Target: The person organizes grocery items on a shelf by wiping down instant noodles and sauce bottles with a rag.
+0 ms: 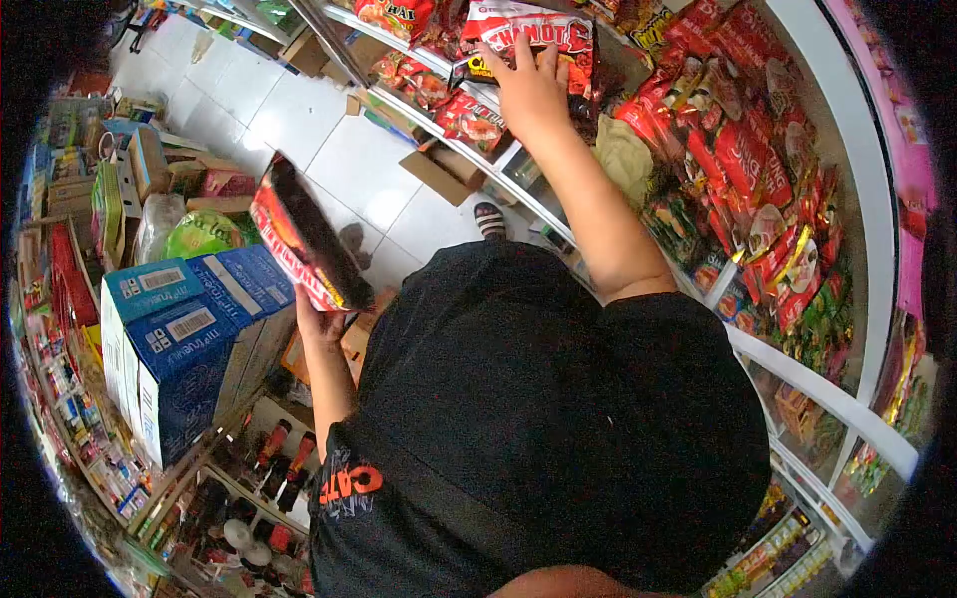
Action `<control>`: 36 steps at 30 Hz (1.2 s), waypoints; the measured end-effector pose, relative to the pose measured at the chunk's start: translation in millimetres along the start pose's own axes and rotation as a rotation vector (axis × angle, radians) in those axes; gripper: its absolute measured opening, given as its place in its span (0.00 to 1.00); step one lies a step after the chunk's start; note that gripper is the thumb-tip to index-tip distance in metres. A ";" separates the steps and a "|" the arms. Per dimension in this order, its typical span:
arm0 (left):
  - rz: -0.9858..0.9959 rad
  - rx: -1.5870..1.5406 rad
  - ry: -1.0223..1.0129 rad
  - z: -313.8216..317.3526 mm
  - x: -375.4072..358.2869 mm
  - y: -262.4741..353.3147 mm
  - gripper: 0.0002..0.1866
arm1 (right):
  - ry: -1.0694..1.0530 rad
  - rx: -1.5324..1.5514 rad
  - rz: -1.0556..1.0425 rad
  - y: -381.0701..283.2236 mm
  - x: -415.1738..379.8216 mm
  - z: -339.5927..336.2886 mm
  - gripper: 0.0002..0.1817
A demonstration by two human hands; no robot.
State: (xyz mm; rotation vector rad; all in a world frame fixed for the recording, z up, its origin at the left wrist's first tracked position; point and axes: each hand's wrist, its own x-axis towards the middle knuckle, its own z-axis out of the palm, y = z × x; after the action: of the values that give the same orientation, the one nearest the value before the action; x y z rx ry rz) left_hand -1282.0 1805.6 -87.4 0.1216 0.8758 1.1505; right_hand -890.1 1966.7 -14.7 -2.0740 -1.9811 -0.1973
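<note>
My left hand grips the lower end of a dark, open-looking tray-like package with red and white printed sides, held tilted over the floor beside blue milk cartons. At the shelf, my right hand lies with spread fingers on a red and white package with large lettering. Beside that package are red noodle packets, lying just left of my right forearm.
Blue cartons are stacked at left near crowded goods. Shelves of red packets fill the right behind a white curved frame. An open cardboard box sits by the shelf, above the tiled floor.
</note>
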 end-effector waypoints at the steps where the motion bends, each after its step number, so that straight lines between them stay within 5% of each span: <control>1: 0.022 -0.021 0.000 4.4 -5.5 2.0 0.27 | -0.002 -0.021 0.009 -2.0 -6.4 -1.0 0.32; 5: 0.073 -0.042 0.269 15.7 -9.8 0.2 0.30 | -0.061 -0.010 0.118 -18.7 -24.8 -12.8 0.28; 13: 0.012 0.114 0.349 28.1 -4.1 -1.7 0.26 | 0.121 0.075 0.287 -15.1 31.9 3.3 0.24; 16: 0.024 -0.017 0.276 34.3 -4.3 -5.9 0.27 | 0.367 -0.017 0.082 0.1 44.8 24.6 0.24; 19: 0.032 -0.055 0.155 42.7 -19.1 -1.8 0.28 | 0.549 0.326 -0.205 -26.9 30.4 15.5 0.19; 20: 0.044 -0.124 0.013 36.1 -17.8 -1.1 0.28 | 0.400 0.598 -0.330 -43.2 14.6 6.0 0.18; 22: 0.034 -0.099 -0.150 35.7 -20.7 3.8 0.30 | -0.227 1.201 -0.318 -91.7 -33.8 3.6 0.23; 24: 0.000 -0.096 -0.359 52.4 -27.8 13.8 0.31 | -0.672 1.284 -0.457 -126.2 -68.4 -30.5 0.33; 25: -0.006 -0.075 -0.308 55.7 -27.0 15.0 0.31 | -0.844 1.529 -0.460 -142.7 -89.2 -3.9 0.34; 26: -0.011 -0.054 -0.257 58.3 -26.5 16.1 0.30 | -0.720 1.453 -0.646 -149.7 -91.3 -19.7 0.35; 27: -0.015 -0.034 -0.205 59.5 -26.6 18.2 0.29 | -0.592 1.400 -0.570 -163.3 -103.0 0.0 0.35; 32: -0.110 -0.209 -0.469 56.1 -15.7 16.9 0.23 | -0.696 1.264 -0.459 -154.6 -74.9 0.1 0.28; 34: 0.056 -0.113 -0.265 59.0 -19.3 7.8 0.24 | -0.438 1.143 -0.412 -144.0 -61.5 1.0 0.18; 36: 0.203 -0.040 -0.064 53.2 -20.0 11.5 0.26 | -0.135 1.398 0.016 -139.9 -59.9 8.1 0.12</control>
State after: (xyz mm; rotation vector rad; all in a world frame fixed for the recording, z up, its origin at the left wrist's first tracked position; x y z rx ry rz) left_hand -1258.1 1812.1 -34.9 0.2177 0.7964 1.3450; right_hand -1033.4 1916.0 -25.5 -1.1257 -1.3625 1.0372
